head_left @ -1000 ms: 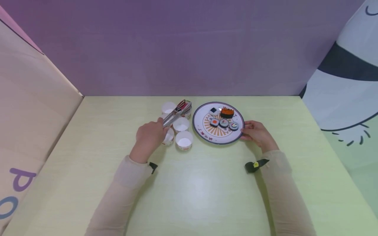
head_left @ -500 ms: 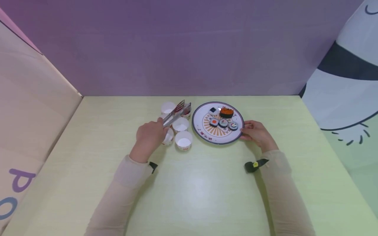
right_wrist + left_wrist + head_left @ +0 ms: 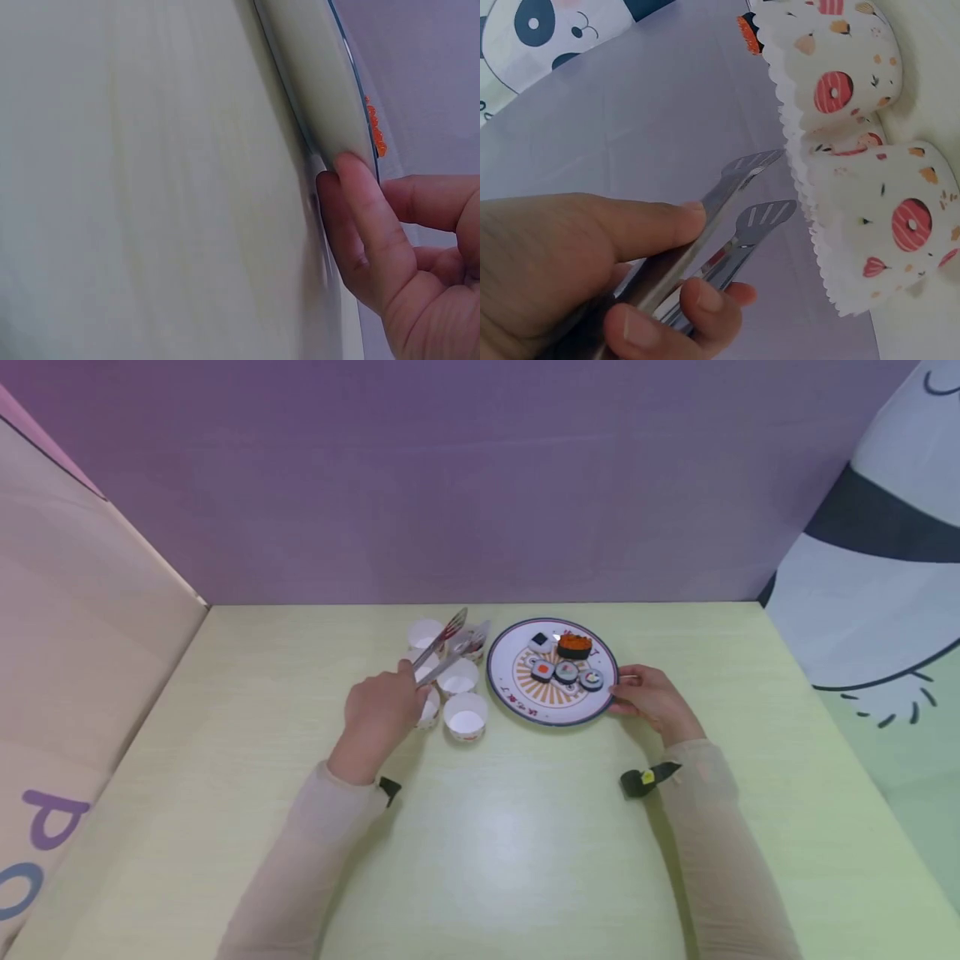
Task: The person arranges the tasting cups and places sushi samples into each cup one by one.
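Observation:
My left hand [image 3: 382,710] grips metal tongs [image 3: 712,206] with slotted tips. Their tips stand apart above the paper cups, with nothing between them in the left wrist view. Several white cups [image 3: 465,718] with a donut print cluster below. Something dark red, partly hidden by the tongs, lies in the back right cup [image 3: 472,656]. With thumb and fingers, my right hand [image 3: 660,702] pinches the right rim of a white plate [image 3: 504,664] with a blue edge. On it sit an orange-topped sushi [image 3: 574,646], a rice piece with a black patch [image 3: 540,643] and several sushi rolls [image 3: 566,673].
The cups stand just left of the plate on a pale wooden table [image 3: 487,843]. A purple backdrop [image 3: 480,485] rises behind the table's far edge. Printed panels flank both sides. A small black device [image 3: 641,782] is strapped at the right wrist.
The tong tips have spread and lifted slightly. The pink and green thing seen at them a second ago is no longer there; something reddish shows lower, in the cup. My right hand stays put.

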A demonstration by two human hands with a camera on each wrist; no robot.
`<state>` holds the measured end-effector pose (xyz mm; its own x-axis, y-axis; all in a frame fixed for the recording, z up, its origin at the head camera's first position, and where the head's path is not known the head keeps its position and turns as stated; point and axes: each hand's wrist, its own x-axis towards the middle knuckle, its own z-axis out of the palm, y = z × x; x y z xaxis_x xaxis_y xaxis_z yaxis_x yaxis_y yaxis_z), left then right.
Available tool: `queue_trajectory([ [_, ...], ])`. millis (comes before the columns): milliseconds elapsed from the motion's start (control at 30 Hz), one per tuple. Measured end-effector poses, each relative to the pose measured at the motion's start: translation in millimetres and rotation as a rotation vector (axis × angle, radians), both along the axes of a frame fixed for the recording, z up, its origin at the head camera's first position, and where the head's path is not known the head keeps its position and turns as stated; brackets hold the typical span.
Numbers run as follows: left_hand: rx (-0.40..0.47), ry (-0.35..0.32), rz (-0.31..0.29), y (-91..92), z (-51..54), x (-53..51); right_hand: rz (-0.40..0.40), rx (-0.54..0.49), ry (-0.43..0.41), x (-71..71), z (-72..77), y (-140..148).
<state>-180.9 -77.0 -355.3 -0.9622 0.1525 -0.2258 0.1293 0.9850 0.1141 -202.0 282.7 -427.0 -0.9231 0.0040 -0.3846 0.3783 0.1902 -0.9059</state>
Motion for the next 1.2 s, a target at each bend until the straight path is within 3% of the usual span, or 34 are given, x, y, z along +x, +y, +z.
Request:
queue_trajectory([
  [167,0.014,0.044,-0.018,9.0,-2.2,6.6,-0.002,0.005,-0.007,0.1,0.7,-1],
  [500,0.001,0.097,-0.128,33.1,-9.5,19.9,-0.010,-0.024,-0.013,1.4,3.1,-1],
  [833,0.001,0.060,-0.149,49.9,-17.9,23.9,-0.005,-0.034,-0.012,1.7,3.4,-2],
  [1200,-0.006,0.018,-0.147,61.9,-19.6,23.2,-0.001,-0.019,-0.015,0.9,3.2,-2],
])
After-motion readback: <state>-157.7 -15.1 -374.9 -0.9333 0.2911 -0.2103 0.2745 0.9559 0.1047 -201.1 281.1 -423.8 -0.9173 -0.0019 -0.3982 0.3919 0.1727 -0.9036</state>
